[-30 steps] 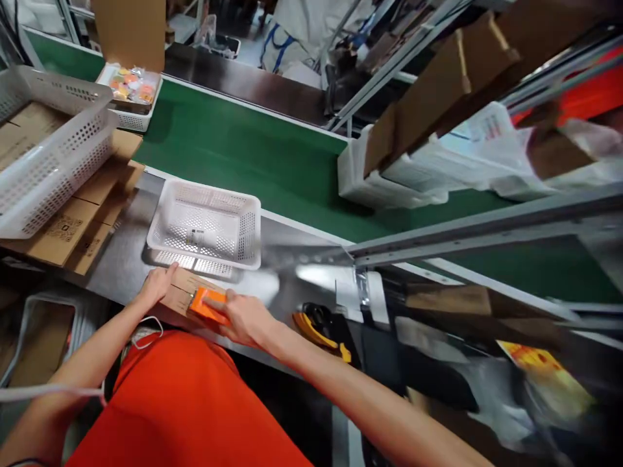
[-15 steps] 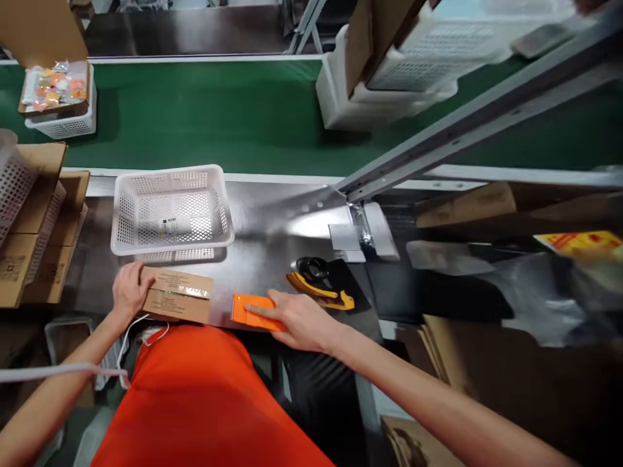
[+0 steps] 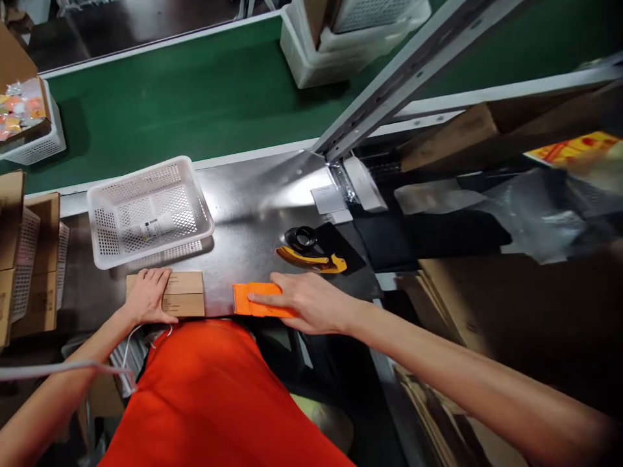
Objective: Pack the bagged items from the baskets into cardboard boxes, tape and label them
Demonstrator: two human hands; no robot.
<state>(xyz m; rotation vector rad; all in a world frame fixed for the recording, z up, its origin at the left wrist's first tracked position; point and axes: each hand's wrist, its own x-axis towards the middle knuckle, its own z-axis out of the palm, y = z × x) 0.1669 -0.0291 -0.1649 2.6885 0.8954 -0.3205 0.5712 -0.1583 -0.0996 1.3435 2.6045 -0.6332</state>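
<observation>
My left hand (image 3: pixel 150 297) lies across the left part of a small flat cardboard box (image 3: pixel 187 295), its fingers over the far edge and its thumb at the near edge. The box rests on the metal worktable close to my body, with a seam along its top. My right hand (image 3: pixel 314 302) is closed around a flat, bright orange object (image 3: pixel 248 299), index finger stretched along its top. What kind of object it is I cannot make out. It is to the right of the box, apart from it, at the table's front edge.
Behind the box stands a white perforated basket (image 3: pixel 197 214) with a label inside. A yellow curved tool (image 3: pixel 311 259) lies beside a black ring (image 3: pixel 302 239). A metal post (image 3: pixel 389 81) slants up at the right. Beyond runs a green conveyor belt (image 3: pixel 185 104) carrying stacked baskets (image 3: pixel 311 71).
My left hand has moved from the box's left end onto its top. The box's upper face looks different, without the shiny strip. The view has tilted; my right hand still holds the orange object.
</observation>
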